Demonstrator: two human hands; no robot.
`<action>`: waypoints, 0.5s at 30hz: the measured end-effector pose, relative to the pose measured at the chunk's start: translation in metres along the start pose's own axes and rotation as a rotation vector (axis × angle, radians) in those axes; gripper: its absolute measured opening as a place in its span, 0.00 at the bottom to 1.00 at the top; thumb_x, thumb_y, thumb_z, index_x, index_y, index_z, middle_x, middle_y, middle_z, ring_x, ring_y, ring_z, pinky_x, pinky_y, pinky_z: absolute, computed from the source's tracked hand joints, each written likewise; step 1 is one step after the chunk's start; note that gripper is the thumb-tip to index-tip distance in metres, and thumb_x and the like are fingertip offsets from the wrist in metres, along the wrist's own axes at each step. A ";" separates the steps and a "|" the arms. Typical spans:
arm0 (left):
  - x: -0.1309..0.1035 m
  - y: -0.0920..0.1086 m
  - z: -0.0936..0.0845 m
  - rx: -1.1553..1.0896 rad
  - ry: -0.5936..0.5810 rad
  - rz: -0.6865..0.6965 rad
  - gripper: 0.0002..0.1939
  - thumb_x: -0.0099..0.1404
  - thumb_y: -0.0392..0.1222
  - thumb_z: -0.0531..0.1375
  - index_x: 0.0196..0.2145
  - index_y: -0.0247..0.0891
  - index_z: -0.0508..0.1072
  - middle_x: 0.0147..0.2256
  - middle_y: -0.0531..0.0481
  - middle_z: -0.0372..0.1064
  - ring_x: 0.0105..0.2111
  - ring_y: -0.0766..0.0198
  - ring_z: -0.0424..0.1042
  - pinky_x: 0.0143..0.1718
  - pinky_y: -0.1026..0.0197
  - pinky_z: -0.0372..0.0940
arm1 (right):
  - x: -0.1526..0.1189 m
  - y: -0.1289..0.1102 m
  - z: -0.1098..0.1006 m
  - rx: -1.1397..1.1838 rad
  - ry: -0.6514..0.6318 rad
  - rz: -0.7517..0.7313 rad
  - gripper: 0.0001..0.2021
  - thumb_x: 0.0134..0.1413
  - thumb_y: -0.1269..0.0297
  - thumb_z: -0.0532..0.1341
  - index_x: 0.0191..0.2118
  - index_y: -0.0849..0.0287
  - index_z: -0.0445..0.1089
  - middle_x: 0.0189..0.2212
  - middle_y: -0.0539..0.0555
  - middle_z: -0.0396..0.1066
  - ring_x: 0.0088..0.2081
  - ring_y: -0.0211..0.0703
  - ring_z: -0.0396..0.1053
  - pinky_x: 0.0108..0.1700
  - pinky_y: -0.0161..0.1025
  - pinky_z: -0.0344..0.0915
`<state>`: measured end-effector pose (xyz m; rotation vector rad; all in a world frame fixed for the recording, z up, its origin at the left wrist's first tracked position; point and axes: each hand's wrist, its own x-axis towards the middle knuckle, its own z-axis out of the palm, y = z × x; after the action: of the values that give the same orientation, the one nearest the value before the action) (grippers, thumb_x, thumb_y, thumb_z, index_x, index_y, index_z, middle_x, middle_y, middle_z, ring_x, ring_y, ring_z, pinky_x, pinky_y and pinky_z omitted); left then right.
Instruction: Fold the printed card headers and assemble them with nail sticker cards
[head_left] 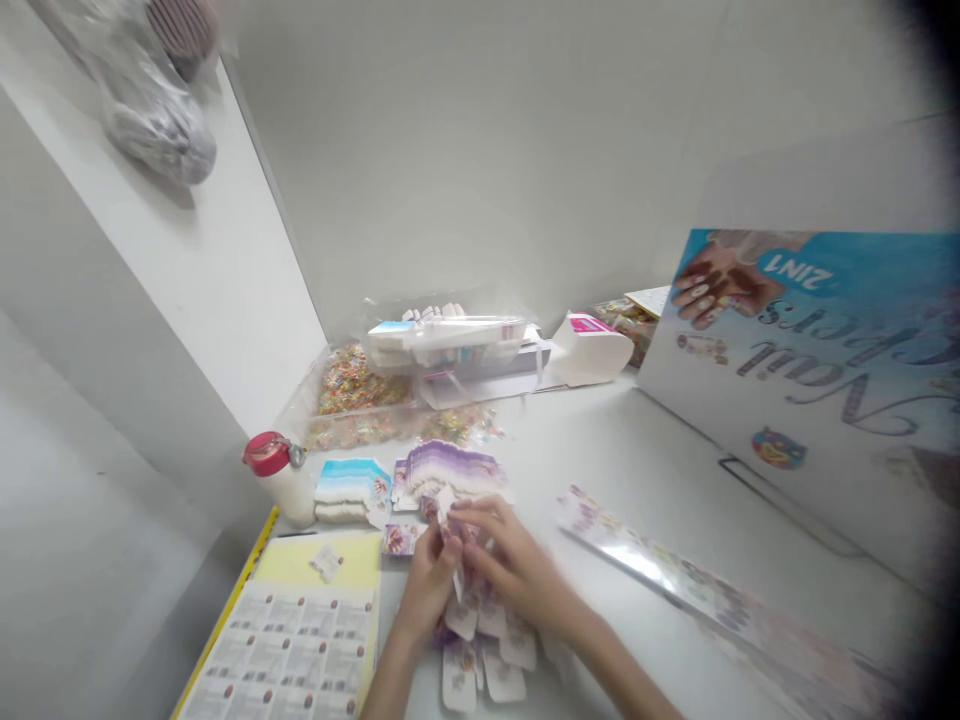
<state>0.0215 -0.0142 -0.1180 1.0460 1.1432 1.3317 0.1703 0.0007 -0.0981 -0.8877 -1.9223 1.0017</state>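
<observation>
Between my two hands is a small purple-and-white carton (445, 503), held upright and partly hidden by fingers. My left hand (429, 585) is closed on its lower left side, thumb pressed against it. My right hand (510, 555) has its fingers wrapped about the other side. Just behind lies a row of flat purple cartons (454, 465), with a stack of blue-and-white cartons (349, 485) to its left. A single purple carton (401, 540) lies left of my hands. Below them is a pile of small cartons (487, 670) with white flaps.
A sticker sheet (292, 640) lies at the left edge near a red-capped bottle (281, 475). Behind stands a clear tray of colourful small pieces (356, 385). A long printed strip (660, 575) lies to the right, before a large printed box (810, 370).
</observation>
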 end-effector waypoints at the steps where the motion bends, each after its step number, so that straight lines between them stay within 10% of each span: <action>1: 0.000 -0.001 0.000 0.006 -0.008 0.002 0.31 0.49 0.63 0.63 0.42 0.35 0.74 0.41 0.40 0.74 0.44 0.50 0.71 0.46 0.56 0.65 | 0.000 0.000 0.001 0.012 -0.003 0.015 0.17 0.62 0.61 0.52 0.55 0.48 0.63 0.50 0.55 0.59 0.48 0.44 0.64 0.50 0.42 0.63; 15: 0.002 0.002 0.007 0.067 -0.185 0.099 0.22 0.57 0.48 0.63 0.48 0.37 0.72 0.46 0.43 0.73 0.48 0.51 0.69 0.50 0.56 0.61 | 0.002 0.004 -0.014 -0.053 0.087 0.020 0.11 0.63 0.59 0.50 0.37 0.54 0.69 0.39 0.54 0.61 0.41 0.43 0.64 0.47 0.41 0.62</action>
<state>0.0278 -0.0119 -0.1154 1.2618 1.0133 1.2516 0.1820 0.0087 -0.0957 -0.9672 -1.8780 0.9126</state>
